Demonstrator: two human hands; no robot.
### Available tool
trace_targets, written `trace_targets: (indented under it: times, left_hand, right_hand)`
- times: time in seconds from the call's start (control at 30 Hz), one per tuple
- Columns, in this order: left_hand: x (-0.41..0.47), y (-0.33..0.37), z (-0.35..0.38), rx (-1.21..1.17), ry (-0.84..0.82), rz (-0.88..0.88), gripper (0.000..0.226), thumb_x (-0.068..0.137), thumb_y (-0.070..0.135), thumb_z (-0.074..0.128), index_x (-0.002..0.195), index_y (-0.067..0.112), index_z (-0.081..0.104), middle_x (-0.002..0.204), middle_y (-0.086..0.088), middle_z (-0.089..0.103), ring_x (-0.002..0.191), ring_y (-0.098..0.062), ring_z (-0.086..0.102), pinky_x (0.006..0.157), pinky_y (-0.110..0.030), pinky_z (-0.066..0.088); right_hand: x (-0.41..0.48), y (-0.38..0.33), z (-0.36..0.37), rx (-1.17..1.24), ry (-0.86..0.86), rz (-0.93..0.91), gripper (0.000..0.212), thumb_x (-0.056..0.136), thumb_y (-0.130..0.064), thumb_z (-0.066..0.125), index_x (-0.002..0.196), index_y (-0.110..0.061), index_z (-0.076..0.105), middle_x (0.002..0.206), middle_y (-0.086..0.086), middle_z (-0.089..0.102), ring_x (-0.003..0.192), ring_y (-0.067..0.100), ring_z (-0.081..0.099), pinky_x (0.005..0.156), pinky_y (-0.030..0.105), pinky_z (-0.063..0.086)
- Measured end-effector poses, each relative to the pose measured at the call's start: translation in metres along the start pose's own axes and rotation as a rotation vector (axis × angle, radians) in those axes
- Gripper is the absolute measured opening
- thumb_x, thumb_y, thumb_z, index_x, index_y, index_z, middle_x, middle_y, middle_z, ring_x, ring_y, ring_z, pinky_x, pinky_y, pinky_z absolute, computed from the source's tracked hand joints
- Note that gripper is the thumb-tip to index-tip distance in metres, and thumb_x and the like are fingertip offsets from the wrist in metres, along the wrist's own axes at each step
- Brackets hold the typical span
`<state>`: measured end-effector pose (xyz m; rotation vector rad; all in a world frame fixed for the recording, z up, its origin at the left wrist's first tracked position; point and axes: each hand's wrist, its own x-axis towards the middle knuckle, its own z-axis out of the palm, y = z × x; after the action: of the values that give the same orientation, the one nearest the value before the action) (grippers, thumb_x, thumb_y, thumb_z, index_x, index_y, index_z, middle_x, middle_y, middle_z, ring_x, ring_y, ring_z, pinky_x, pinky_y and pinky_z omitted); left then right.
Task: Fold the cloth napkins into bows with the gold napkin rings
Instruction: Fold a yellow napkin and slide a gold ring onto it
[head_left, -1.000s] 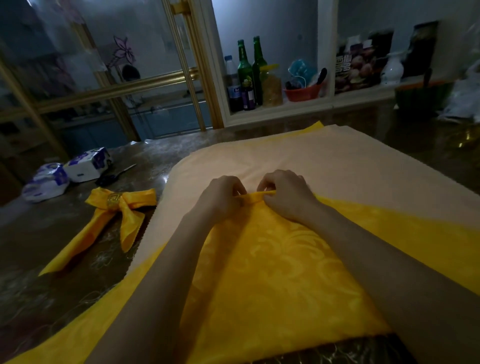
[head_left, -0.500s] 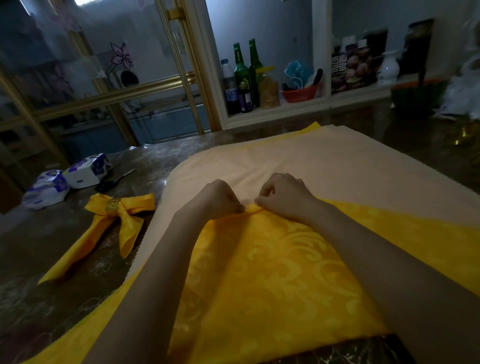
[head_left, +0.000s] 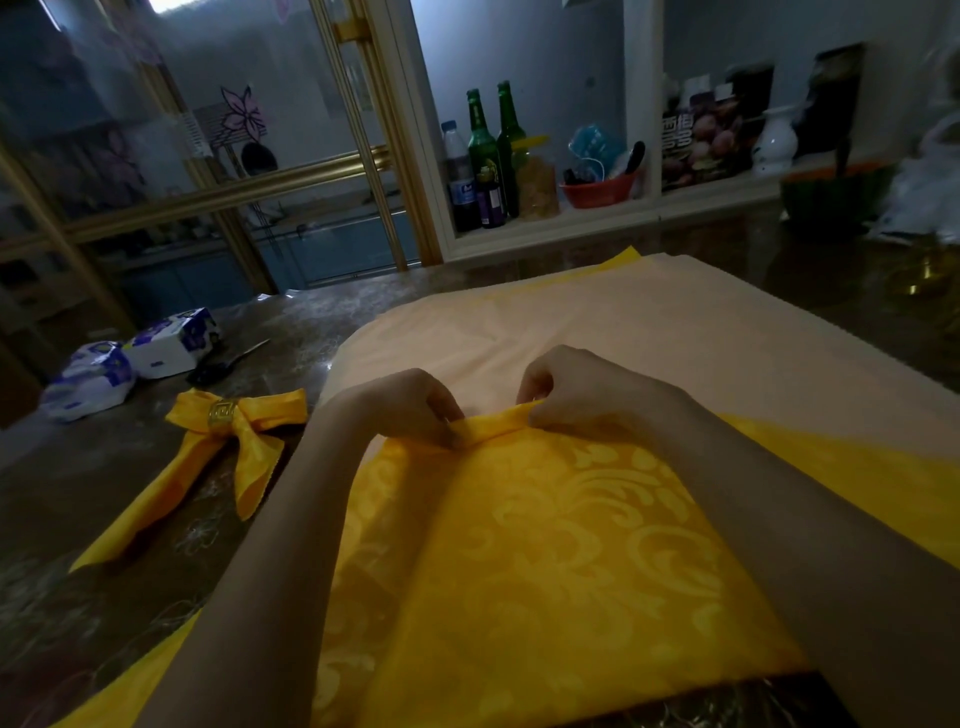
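Your napkin (head_left: 519, 545) lies spread across the centre and lower frame, over a pale cloth (head_left: 597, 317). Your left hand (head_left: 410, 405) and right hand (head_left: 587, 389) sit close together at mid-frame, each pinching its far edge, probably to start a narrow, straight first fold. At left on the worktop (head_left: 62, 509) lies a finished bow (head_left: 244, 441) in its ring (head_left: 222, 412), likely set aside as done. Labels on the bottles (head_left: 483, 156) at upper centre are too small to read.

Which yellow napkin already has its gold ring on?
The bow-shaped napkin at the left, with the gold ring round its middle. The other yellow napkin lies spread out, ringless, its far edge pinched by the left hand and right hand.
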<state>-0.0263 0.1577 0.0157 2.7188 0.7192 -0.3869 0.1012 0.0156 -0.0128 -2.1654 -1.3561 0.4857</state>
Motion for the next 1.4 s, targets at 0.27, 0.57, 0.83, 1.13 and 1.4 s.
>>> trace_targets:
  times: [0.27,0.57,0.83,1.13,1.4]
  left_hand:
    - [0.011,0.008,0.013,-0.021,0.342,0.025,0.014,0.088,0.008,0.059,0.095,0.020,0.054,0.102,0.000,0.052,0.090,-0.014,0.051,0.064,-0.014,0.042]
    - [0.008,0.018,0.001,0.069,0.104,-0.122,0.042,0.090,0.039,0.057,0.123,0.014,0.058,0.122,-0.004,0.056,0.104,-0.017,0.051,0.083,-0.025,0.040]
    - [0.005,0.022,0.013,-0.013,0.262,-0.026,0.033,0.085,0.017,0.066,0.116,0.013,0.059,0.116,-0.006,0.057,0.098,-0.018,0.053,0.078,-0.022,0.044]
    - [0.005,0.037,0.016,0.049,0.202,-0.037,0.029,0.090,0.017,0.058,0.119,0.012,0.055,0.117,-0.007,0.055,0.100,-0.019,0.052,0.084,-0.026,0.046]
    - [0.002,0.043,0.012,0.091,0.151,-0.023,0.024,0.088,0.013,0.061,0.112,0.014,0.060,0.112,-0.005,0.058,0.097,-0.019,0.053,0.083,-0.027,0.046]
  right_hand:
    - [-0.002,0.000,0.007,-0.182,0.191,-0.047,0.014,0.087,-0.012,0.059,0.091,-0.022,0.050,0.096,-0.001,0.050,0.090,0.015,0.047,0.075,0.027,0.035]
    - [-0.001,-0.007,-0.008,-0.192,0.008,0.067,0.016,0.088,-0.026,0.058,0.100,-0.017,0.065,0.092,0.000,0.059,0.092,0.020,0.055,0.083,0.034,0.048]
    - [-0.003,-0.008,-0.004,-0.142,0.030,0.051,0.010,0.086,-0.010,0.063,0.081,-0.018,0.063,0.096,0.003,0.061,0.088,0.017,0.056,0.075,0.027,0.048]
    - [-0.005,-0.009,0.002,-0.188,0.050,0.051,0.014,0.083,-0.010,0.059,0.088,-0.021,0.052,0.097,0.003,0.054,0.084,0.017,0.052,0.069,0.026,0.047]
    - [-0.005,-0.020,0.002,-0.315,-0.093,0.049,0.016,0.085,-0.003,0.053,0.079,-0.018,0.051,0.092,0.005,0.055,0.082,0.018,0.053,0.070,0.026,0.047]
